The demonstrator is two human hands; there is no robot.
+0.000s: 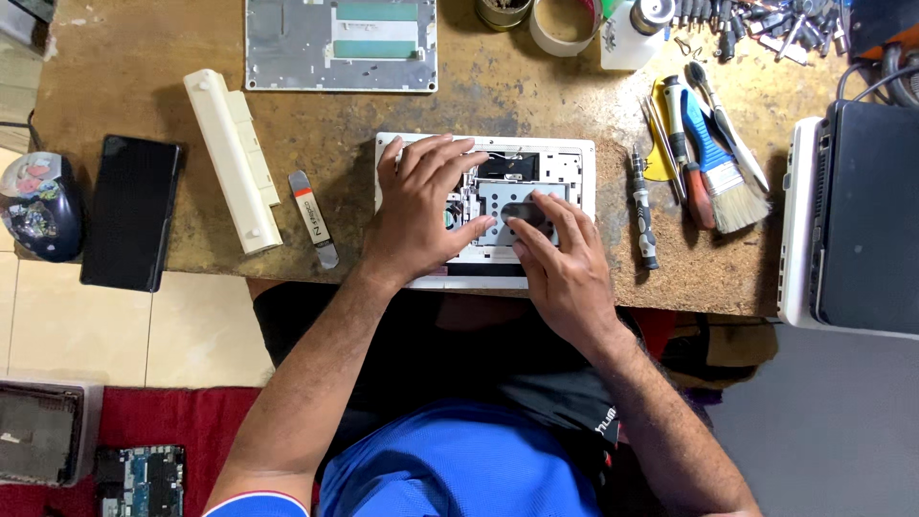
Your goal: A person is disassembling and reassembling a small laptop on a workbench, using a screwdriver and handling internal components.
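A small white laptop base point(565, 163) lies bottom-up at the near edge of the worn wooden table point(124, 57), its cover off and inner parts showing. My left hand point(424, 203) rests flat on its left half, fingers spread. My right hand point(560, 254) lies on the near right part, its fingertips pressing on a dark part point(522, 211) in the open bay. Neither hand grips a tool.
A white battery bar point(233, 158) and a metal pry tool point(314, 218) lie to the left, a black phone point(131, 213) beyond them. A grey cover panel point(287, 48) sits at the back. Screwdrivers point(643, 206) and a brush point(718, 163) lie right, beside another laptop point(852, 220).
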